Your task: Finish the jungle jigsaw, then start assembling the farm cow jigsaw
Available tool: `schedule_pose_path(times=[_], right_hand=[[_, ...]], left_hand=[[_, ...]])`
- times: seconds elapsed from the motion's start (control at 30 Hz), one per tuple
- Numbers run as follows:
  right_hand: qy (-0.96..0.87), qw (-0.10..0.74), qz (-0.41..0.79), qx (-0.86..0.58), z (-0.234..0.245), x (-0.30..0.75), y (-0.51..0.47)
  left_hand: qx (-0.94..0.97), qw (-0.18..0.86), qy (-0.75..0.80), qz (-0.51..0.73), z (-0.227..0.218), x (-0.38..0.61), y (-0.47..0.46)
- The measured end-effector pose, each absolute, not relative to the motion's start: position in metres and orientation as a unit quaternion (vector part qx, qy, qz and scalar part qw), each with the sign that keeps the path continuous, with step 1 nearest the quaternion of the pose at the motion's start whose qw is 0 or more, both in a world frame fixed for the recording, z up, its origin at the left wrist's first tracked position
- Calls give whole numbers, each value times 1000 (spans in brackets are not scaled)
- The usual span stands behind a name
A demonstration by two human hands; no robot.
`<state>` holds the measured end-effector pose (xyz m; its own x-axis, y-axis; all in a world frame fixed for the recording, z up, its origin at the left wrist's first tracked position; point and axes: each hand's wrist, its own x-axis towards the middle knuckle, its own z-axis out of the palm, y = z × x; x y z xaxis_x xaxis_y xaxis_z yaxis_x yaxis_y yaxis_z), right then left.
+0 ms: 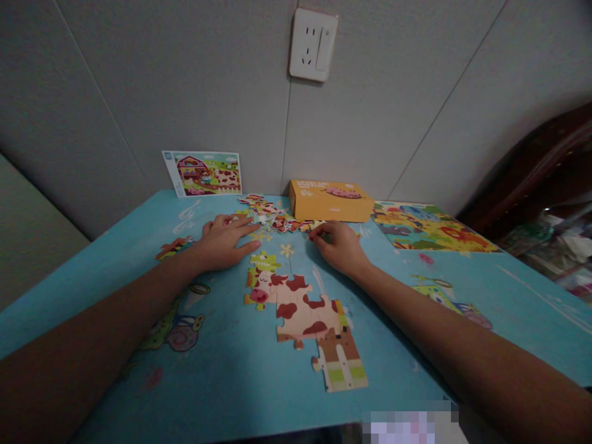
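My left hand [226, 243] lies on the blue table with its fingers stretched out toward the left part of a pile of loose puzzle pieces [280, 223]. My right hand [340, 243] is at the pile's right end, thumb and index finger pinched on a small reddish puzzle piece [313, 235], mostly hidden by the fingertips. Between my forearms lies a joined section of puzzle [300, 311] with a brown-spotted cow, a green part at its upper left and a brown and green part at its lower right. Beside my left wrist are a few orange and dark pieces [173, 248], partly covered.
A farm picture card [208, 174] leans against the wall at the back left. Behind the pile stands an orange puzzle box [330, 201]. A colourful animal picture [430, 228] lies at the back right. The wall holds a socket [313, 46]. Cartoon figures are printed on the tabletop [222, 382].
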<state>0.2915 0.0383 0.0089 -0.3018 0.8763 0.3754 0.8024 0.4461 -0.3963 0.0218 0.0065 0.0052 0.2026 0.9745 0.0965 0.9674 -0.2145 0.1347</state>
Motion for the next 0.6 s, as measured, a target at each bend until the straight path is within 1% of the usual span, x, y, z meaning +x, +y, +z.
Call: schedule_pose_path(times=[0.43,0.6], right_hand=[[-803,281,90,-517,8,294,37],[-773,282,50,-567,9,297,39]], left_hand=[[788,-20,606,103,6,19,9],[784,-22,612,101,6,20,7]])
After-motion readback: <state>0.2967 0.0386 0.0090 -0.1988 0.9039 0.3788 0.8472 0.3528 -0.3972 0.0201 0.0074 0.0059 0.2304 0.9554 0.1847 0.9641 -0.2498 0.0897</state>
